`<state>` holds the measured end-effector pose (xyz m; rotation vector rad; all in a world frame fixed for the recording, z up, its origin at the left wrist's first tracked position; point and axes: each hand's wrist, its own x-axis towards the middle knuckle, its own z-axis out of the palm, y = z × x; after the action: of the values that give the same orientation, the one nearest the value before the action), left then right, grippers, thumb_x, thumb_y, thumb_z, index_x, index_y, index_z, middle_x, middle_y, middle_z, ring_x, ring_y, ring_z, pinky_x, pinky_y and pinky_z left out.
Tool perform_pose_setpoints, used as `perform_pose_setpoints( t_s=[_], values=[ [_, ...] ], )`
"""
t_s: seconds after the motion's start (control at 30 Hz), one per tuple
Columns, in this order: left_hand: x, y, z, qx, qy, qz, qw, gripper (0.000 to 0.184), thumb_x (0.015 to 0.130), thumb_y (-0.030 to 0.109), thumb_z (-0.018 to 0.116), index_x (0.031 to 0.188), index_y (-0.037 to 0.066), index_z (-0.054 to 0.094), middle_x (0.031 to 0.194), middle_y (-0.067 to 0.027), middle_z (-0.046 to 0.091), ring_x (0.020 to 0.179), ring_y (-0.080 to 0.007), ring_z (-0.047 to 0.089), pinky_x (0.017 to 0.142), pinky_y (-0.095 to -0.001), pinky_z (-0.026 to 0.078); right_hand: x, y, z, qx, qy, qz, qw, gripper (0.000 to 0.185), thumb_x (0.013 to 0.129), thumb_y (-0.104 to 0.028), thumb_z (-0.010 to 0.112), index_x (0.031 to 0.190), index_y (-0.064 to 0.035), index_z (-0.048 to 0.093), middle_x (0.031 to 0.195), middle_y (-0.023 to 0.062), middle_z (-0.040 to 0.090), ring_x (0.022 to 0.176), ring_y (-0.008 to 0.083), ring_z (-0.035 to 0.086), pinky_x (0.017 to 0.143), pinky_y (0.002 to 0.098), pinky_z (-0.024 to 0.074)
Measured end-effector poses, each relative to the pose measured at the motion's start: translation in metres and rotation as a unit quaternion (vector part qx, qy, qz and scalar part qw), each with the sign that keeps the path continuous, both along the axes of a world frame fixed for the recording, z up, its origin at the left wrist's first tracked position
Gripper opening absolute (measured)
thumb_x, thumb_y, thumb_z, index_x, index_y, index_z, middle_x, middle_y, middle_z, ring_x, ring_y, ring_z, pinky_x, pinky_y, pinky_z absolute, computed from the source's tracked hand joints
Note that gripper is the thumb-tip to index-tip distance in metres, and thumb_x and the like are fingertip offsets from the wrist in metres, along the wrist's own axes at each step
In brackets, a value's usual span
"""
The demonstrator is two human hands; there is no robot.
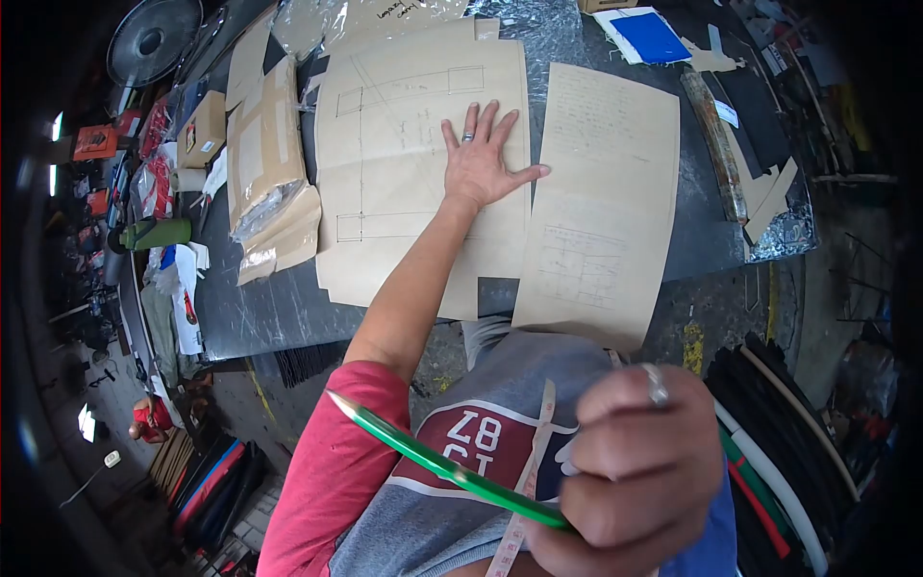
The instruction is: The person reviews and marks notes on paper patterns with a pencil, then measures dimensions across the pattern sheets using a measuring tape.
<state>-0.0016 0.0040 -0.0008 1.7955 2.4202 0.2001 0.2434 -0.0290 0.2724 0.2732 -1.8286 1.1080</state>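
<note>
My left hand [483, 163] lies flat, fingers spread, on a large brown pattern sheet [394, 192] with ruled lines and rectangles drawn on it. Its thumb reaches toward a second brown sheet [606, 192] at the right, which carries faint handwriting and a small sketched diagram. Close to the camera, my right hand [635, 462] is closed around a green pencil [433, 460], its tip pointing up and left, away from the paper. A measuring tape [531, 471] hangs down the front of my shirt.
The sheets rest on a dark table [260, 322]. A taped brown parcel [266, 154] and a cardboard box [202, 130] stand at the left, near a green bottle [159, 234]. Blue material [654, 37] lies at the back right. Rolls of material [769, 481] stand at the lower right.
</note>
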Motion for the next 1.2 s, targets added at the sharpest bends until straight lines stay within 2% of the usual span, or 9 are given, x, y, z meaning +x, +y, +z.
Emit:
perform_pose_setpoints(
  t_s=[0.2, 0.23, 0.33, 0.77, 0.87, 0.9, 1.0, 1.13, 1.2],
  values=[
    [0.002, 0.002, -0.003, 0.004, -0.007, -0.002, 1.000, 0.122, 0.071, 0.098, 0.056, 0.165, 0.022, 0.037, 0.175, -0.0096, 0.025, 0.164, -0.0322, 0.011, 0.128, -0.0703, 0.001, 0.000, 0.005, 0.019, 0.034, 0.118, -0.058, 0.991, 0.016, 0.060, -0.013, 0.074, 0.067, -0.0094, 0.060, 0.063, -0.0025, 0.044, 0.054, 0.0139, 0.045, 0.050, 0.0289, 0.0348],
    [-0.001, 0.001, -0.003, 0.006, -0.010, -0.001, 1.000, 0.123, 0.071, 0.099, 0.055, 0.165, 0.021, 0.038, 0.175, -0.0096, 0.025, 0.164, -0.0322, 0.011, 0.127, -0.0707, 0.000, 0.005, 0.004, 0.021, 0.033, 0.122, -0.055, 0.990, 0.016, 0.060, -0.013, 0.074, 0.067, -0.0094, 0.060, 0.063, -0.0025, 0.044, 0.054, 0.0139, 0.045, 0.050, 0.0289, 0.0348],
    [-0.004, -0.001, -0.003, 0.010, -0.010, 0.002, 1.000, 0.123, 0.071, 0.099, 0.055, 0.164, 0.021, 0.039, 0.174, -0.0099, 0.025, 0.164, -0.0325, 0.011, 0.127, -0.0707, 0.000, 0.043, 0.001, 0.027, 0.009, -0.121, -0.055, 0.991, 0.023, 0.086, -0.028, 0.076, 0.073, -0.0128, 0.065, 0.070, -0.0046, 0.051, 0.059, 0.0091, 0.052, 0.050, 0.0301, 0.0403],
    [0.001, 0.001, 0.000, 0.014, 0.001, -0.004, 1.000, 0.117, 0.074, 0.093, 0.062, 0.163, 0.021, 0.040, 0.173, -0.0122, 0.028, 0.163, -0.0344, 0.014, 0.127, -0.0702, 0.005, 0.005, 0.006, 0.042, 0.074, -0.058, 0.069, 0.993, 0.016, 0.071, -0.018, 0.069, 0.065, -0.0122, 0.056, 0.068, -0.0010, 0.048, 0.060, 0.0157, 0.053, 0.054, 0.0297, 0.0443],
    [0.001, -0.001, 0.001, 0.020, 0.001, -0.012, 1.000, 0.116, 0.074, 0.091, 0.063, 0.163, 0.020, 0.040, 0.173, -0.0127, 0.028, 0.163, -0.0349, 0.016, 0.126, -0.0709, 0.006, -0.017, -0.051, 0.036, -0.265, 0.070, -0.195, 0.942, 0.019, 0.075, -0.020, 0.069, 0.065, -0.0132, 0.054, 0.072, 0.0001, 0.049, 0.066, 0.0166, 0.057, 0.057, 0.0315, 0.0470],
    [0.001, -0.001, 0.001, 0.025, 0.002, -0.013, 1.000, 0.116, 0.075, 0.091, 0.064, 0.163, 0.020, 0.040, 0.173, -0.0130, 0.028, 0.163, -0.0352, 0.016, 0.126, -0.0712, 0.006, -0.011, -0.042, 0.034, -0.265, 0.067, -0.202, 0.940, 0.019, 0.075, -0.020, 0.069, 0.065, -0.0132, 0.054, 0.072, 0.0001, 0.049, 0.066, 0.0166, 0.057, 0.057, 0.0315, 0.0470],
    [-0.002, 0.001, -0.005, 0.025, 0.011, -0.018, 0.999, 0.116, 0.074, 0.093, 0.061, 0.163, 0.021, 0.040, 0.173, -0.0121, 0.027, 0.163, -0.0344, 0.015, 0.126, -0.0722, 0.005, 0.005, 0.020, 0.030, 0.085, 0.063, 0.066, 0.992, 0.019, 0.080, -0.017, 0.068, 0.067, -0.0122, 0.055, 0.077, 0.0017, 0.051, 0.069, 0.0182, 0.058, 0.061, 0.0334, 0.0493],
    [-0.002, -0.001, -0.008, 0.026, 0.017, -0.019, 0.999, 0.116, 0.074, 0.093, 0.060, 0.163, 0.021, 0.039, 0.174, -0.0119, 0.026, 0.163, -0.0345, 0.014, 0.126, -0.0727, 0.005, 0.005, 0.009, 0.018, -0.115, 0.022, 0.200, 0.973, 0.019, 0.084, -0.013, 0.067, 0.069, -0.0107, 0.057, 0.077, 0.0023, 0.050, 0.069, 0.0200, 0.057, 0.062, 0.0350, 0.0484],
    [-0.002, 0.000, -0.009, 0.027, 0.013, -0.022, 0.999, 0.116, 0.075, 0.093, 0.060, 0.163, 0.021, 0.039, 0.174, -0.0120, 0.026, 0.163, -0.0347, 0.015, 0.126, -0.0728, 0.005, -0.001, 0.000, 0.014, -0.130, 0.033, 0.193, 0.972, 0.018, 0.085, -0.013, 0.068, 0.071, -0.0098, 0.058, 0.077, 0.0022, 0.051, 0.068, 0.0201, 0.056, 0.060, 0.0350, 0.0477]
  ],
)
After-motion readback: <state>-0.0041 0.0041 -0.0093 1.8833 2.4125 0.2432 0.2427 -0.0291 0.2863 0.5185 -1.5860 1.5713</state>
